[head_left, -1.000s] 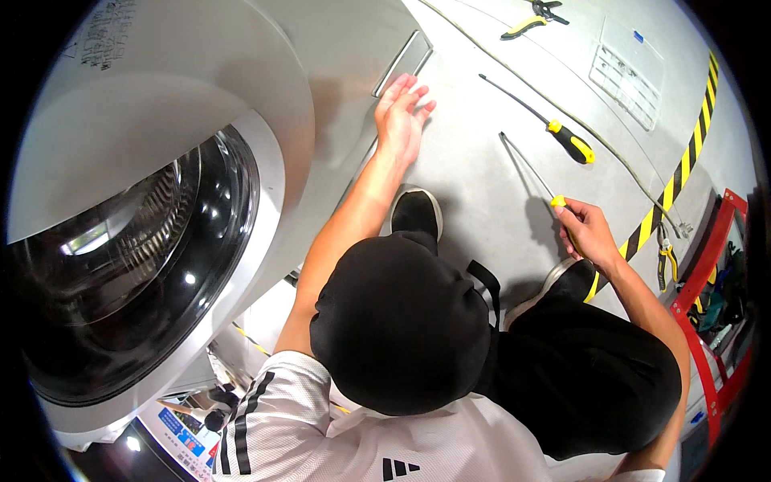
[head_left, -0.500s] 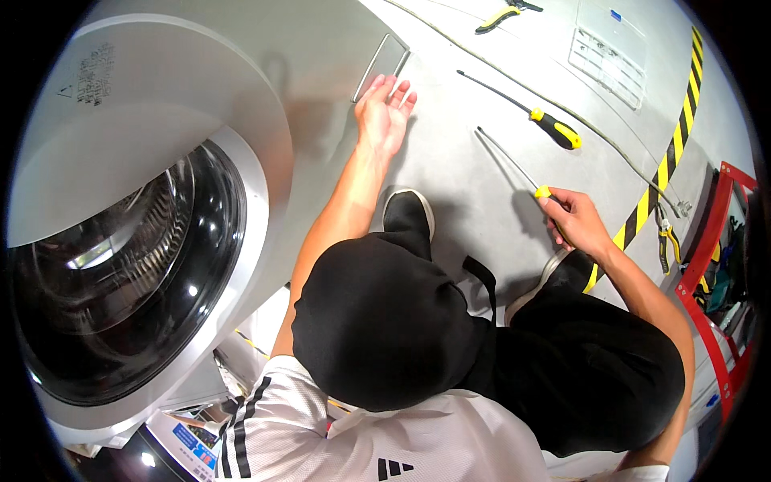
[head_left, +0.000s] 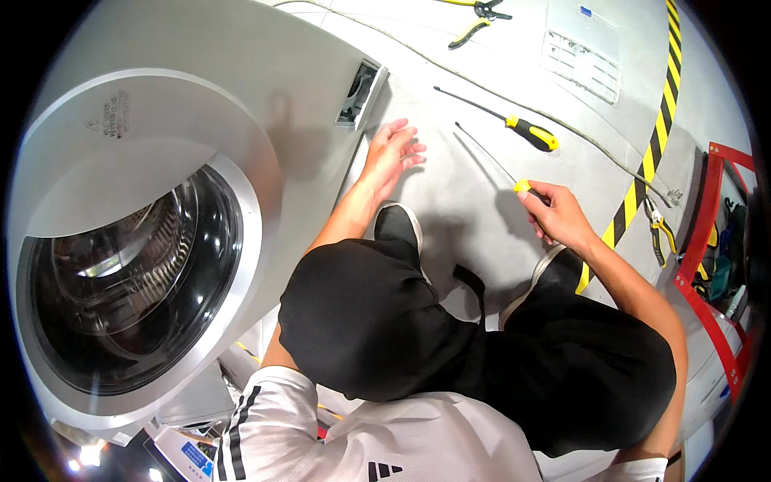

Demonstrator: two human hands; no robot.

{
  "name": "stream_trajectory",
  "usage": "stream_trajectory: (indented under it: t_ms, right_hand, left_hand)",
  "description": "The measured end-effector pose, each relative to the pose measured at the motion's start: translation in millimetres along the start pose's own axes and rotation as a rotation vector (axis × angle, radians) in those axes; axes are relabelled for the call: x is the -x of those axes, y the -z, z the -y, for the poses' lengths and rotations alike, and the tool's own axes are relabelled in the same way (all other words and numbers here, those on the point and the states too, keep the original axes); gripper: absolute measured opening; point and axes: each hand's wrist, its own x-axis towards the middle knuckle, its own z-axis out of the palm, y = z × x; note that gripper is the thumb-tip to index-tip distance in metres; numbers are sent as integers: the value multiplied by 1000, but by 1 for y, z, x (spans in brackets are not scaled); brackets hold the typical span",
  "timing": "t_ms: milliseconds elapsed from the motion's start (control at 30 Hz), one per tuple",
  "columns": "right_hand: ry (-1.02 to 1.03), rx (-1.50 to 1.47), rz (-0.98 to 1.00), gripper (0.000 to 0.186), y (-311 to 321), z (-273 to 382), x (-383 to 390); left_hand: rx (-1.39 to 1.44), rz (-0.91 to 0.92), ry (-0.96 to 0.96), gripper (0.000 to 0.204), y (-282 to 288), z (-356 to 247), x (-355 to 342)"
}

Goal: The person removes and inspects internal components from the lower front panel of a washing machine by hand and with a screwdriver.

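A front-loading washing machine (head_left: 161, 201) lies tipped on the grey floor (head_left: 482, 233), its round glass door (head_left: 120, 297) facing up and to the left. A rectangular slot (head_left: 359, 95) shows in its panel near the top edge. The person crouches beside it in black trousers and a white shirt.

The left hand (head_left: 391, 153) rests open on the floor just beside the machine's panel, fingers (head_left: 411, 149) spread and gripping nothing. The right hand (head_left: 554, 215) has its fingers closed around the yellow handle of a long-shafted screwdriver (head_left: 491, 159), whose thin shaft runs up and left above the floor.

A second screwdriver (head_left: 514, 124), yellow and black, lies on the floor just beyond. Yellow-handled pliers (head_left: 474, 20) lie further off. A black-and-yellow hazard stripe (head_left: 654, 157) runs past a red tool rack (head_left: 715, 241).
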Motion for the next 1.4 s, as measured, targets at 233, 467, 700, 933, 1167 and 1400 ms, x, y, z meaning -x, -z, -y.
stream_trajectory:
  t_ms: [233,467,700,933,1167,1400]
  right_hand:
    - [338,416,-506,47,59,-39,-31]
    - [543,1075,-620,50,128,-35,-62]
    - [564,1186,-725,42,149,-52,-92]
    - [407,1136,-664,41,156,-61,-89]
    - [573,822,-532,44,139,-2,-36]
    - [-13,-55,-191,46,112,45,117]
  left_hand:
    - [-597,704,88,30,25,49,38]
    - [-1369,581,256,48,38,60,82]
    - [-1738,491,157,58,31,49,97]
    - [-1500,514,240,55,24,41,73]
    - [-1523,650,349,65,33,54,46]
    - [-986,182,529,50,46,53,74]
